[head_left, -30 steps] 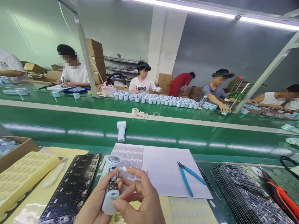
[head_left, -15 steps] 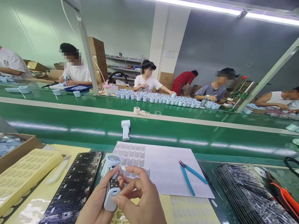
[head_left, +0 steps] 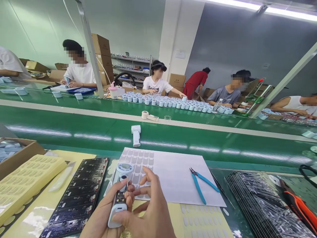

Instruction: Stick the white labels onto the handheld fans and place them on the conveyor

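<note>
from the head view, the left hand [head_left: 102,216] is wrapped around a small white handheld device [head_left: 119,196], holding it upright low in the frame, its round ringed head at the top. the right hand [head_left: 148,211] presses against the device's right side, thumb at its lower end, fingers curled with the tips at its open dark face; whether they pinch anything cannot be told. just beyond the hands lies a white sticker sheet [head_left: 173,175], blue cutters [head_left: 201,183] on it to the right. left of the hands sits a black tray [head_left: 76,195]. farther ahead, a second white device [head_left: 136,135] lies on the green conveyor belt [head_left: 74,129].
</note>
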`<state>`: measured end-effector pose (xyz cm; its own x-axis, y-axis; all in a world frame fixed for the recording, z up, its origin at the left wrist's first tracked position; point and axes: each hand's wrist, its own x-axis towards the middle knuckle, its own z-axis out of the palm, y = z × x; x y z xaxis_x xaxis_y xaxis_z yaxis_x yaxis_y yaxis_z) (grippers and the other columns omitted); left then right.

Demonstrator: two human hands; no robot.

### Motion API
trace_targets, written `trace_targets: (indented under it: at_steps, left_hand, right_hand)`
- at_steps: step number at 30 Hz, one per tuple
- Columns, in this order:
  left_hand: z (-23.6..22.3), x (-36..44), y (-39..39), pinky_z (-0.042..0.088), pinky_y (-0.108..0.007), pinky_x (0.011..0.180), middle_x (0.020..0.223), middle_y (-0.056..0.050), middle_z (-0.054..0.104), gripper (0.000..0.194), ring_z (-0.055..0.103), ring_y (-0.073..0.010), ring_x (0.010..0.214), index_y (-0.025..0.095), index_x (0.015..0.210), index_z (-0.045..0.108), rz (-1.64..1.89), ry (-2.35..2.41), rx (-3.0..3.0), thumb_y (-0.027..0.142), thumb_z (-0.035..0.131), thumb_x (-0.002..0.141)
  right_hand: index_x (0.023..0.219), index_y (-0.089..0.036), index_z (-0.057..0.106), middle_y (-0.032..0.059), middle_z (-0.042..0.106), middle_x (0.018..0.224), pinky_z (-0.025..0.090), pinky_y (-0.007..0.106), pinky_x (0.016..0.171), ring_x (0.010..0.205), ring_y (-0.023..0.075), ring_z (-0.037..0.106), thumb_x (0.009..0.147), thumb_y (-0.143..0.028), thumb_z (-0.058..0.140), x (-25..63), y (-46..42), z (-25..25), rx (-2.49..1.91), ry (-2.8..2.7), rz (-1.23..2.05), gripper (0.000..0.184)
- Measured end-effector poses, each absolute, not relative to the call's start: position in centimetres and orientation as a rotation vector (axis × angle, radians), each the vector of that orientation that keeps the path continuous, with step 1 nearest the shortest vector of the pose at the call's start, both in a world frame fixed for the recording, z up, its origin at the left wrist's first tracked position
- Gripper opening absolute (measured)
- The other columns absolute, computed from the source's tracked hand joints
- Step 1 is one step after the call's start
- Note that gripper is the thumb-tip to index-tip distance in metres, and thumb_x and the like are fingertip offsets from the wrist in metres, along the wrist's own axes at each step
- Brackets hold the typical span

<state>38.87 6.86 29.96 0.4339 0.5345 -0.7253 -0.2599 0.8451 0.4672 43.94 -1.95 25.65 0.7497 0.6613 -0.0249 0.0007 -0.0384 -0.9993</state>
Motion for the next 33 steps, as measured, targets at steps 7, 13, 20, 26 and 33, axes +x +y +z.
trace_targets:
  at_steps: [7, 13, 20, 26, 33]
  left_hand:
    - [27.5, 36.7, 8.1, 0.061, -0.022, 0.052, 0.072, -0.010, 0.070, 0.011, 0.064, -0.0127, 0.052, 0.004, 0.085, 0.070, 0.499, 1.087, 0.515, -0.003, 0.062, 0.086]
    - [24.2, 35.2, 7.9, 0.063, -0.024, 0.074, 0.080, -0.012, 0.079, 0.015, 0.078, -0.0239, 0.083, 0.013, 0.077, 0.076, 0.493, 1.003, 0.831, -0.002, 0.076, 0.073]
    - [22.8, 34.8, 7.6, 0.063, -0.026, 0.077, 0.092, -0.010, 0.081, 0.020, 0.076, -0.0298, 0.102, 0.022, 0.081, 0.080, 0.473, 0.985, 0.926, 0.006, 0.084, 0.069]
    - [23.0, 34.9, 7.5, 0.061, -0.023, 0.078, 0.092, -0.010, 0.081, 0.016, 0.077, -0.0261, 0.095, 0.020, 0.083, 0.081, 0.461, 1.005, 0.968, 0.011, 0.084, 0.070]
    - [23.1, 35.1, 7.4, 0.060, -0.024, 0.079, 0.090, -0.009, 0.081, 0.016, 0.076, -0.0251, 0.091, 0.021, 0.082, 0.081, 0.468, 0.995, 0.962, 0.011, 0.085, 0.070]
  right_hand:
    - [0.099, -0.024, 0.067, 0.0066, 0.062, 0.115, 0.049, 0.024, 0.061, 0.097, 0.0211, 0.067, 0.088, -0.038, 0.070, 46.5, -4.0, 22.7, -1.563, -0.619, 0.686, 0.019]
    - [0.078, -0.023, 0.058, 0.0042, 0.065, 0.099, 0.052, 0.028, 0.070, 0.083, 0.0197, 0.067, 0.085, -0.015, 0.063, 46.3, -4.5, 19.4, -1.845, -0.843, 0.516, 0.012]
    - [0.084, -0.023, 0.057, 0.0031, 0.066, 0.098, 0.049, 0.028, 0.065, 0.077, 0.0183, 0.068, 0.088, -0.013, 0.057, 46.2, -4.5, 18.3, -2.001, -1.084, 0.266, 0.011]
    - [0.082, -0.023, 0.056, 0.0020, 0.064, 0.097, 0.053, 0.026, 0.074, 0.079, 0.0162, 0.067, 0.087, -0.016, 0.059, 46.6, -4.8, 19.2, -1.816, -0.928, 0.468, 0.010]
    - [0.082, -0.024, 0.058, 0.0029, 0.066, 0.093, 0.047, 0.030, 0.061, 0.078, 0.0224, 0.068, 0.079, -0.008, 0.064, 45.7, -3.7, 17.1, -2.120, -1.139, 0.139, 0.017]
